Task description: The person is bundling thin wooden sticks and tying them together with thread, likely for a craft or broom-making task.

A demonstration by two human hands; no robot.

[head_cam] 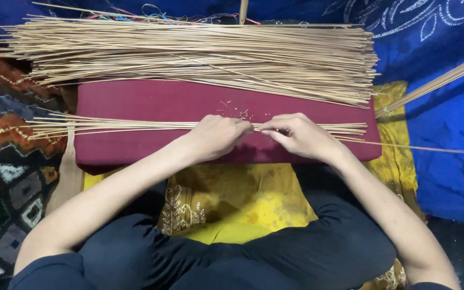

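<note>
A thin row of pale sticks (pixel 135 127) lies with its long axis running left to right across a maroon cushion (pixel 151 102), directly under a seated person's hands. The left hand (pixel 218 135) and right hand (pixel 299 135) meet at the row's middle, fingertips together and pinched on the sticks, neither nearer than the other. A far larger bundle of sticks (pixel 200 53) lies parallel just beyond the cushion, on blue cloth (pixel 447 134).

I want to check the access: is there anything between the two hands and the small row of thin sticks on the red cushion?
Nothing visible is in the way. The left hand and the right hand already rest on the small row of sticks on the red cushion. The big pile lies apart, farther back.
</note>
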